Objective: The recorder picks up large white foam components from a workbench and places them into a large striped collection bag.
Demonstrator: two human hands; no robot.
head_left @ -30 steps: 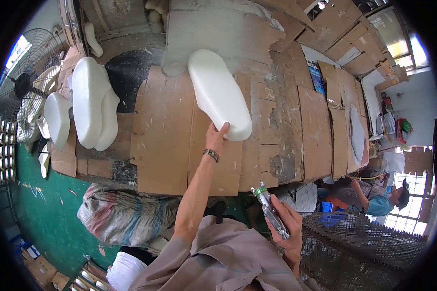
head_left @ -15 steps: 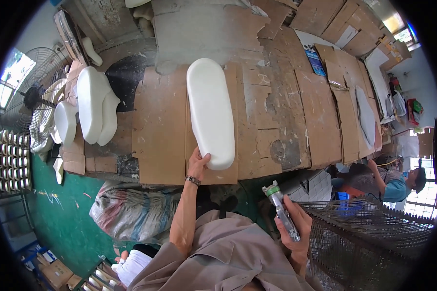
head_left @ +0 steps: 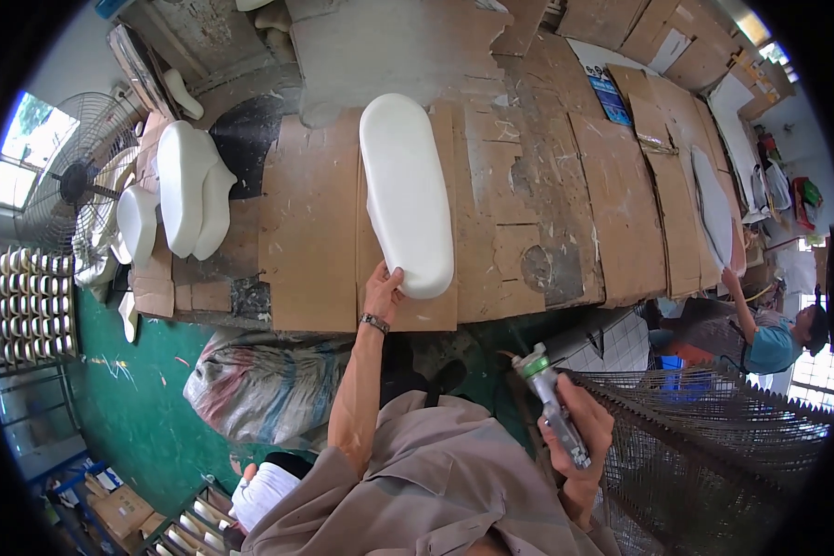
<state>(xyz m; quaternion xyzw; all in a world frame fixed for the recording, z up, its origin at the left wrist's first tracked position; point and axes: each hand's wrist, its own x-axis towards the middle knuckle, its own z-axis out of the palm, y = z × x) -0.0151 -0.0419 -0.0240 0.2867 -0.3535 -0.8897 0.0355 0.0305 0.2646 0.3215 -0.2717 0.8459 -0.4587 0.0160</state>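
Observation:
A long white moulded foam pad point(head_left: 408, 190) with rounded ends lies lengthwise on the cardboard-covered table point(head_left: 310, 222). Its near end is gripped by my left hand point(head_left: 382, 296), thumb on top and the other fingers at the side edge and partly hidden. A watch with a dark band circles that wrist. Off the table's near edge, at the lower right, my right hand point(head_left: 586, 428) is wrapped round a small silver spray gun point(head_left: 556, 408) with a green ring near its head. The gun is apart from the pad, and its trigger side cannot be made out clearly.
More white foam pieces point(head_left: 183, 190) stand at the table's left, near a caged fan point(head_left: 76, 183). A striped woven sack point(head_left: 259, 389) lies below the table edge. Dark wire racks point(head_left: 704, 445) are close on my right. Another person point(head_left: 769, 343) reaches toward a white piece point(head_left: 711, 208).
The whole view has shifted slightly, with the table sitting higher. My right hand and the spray gun are farther right. The other person's arm has reached up to the table's right end.

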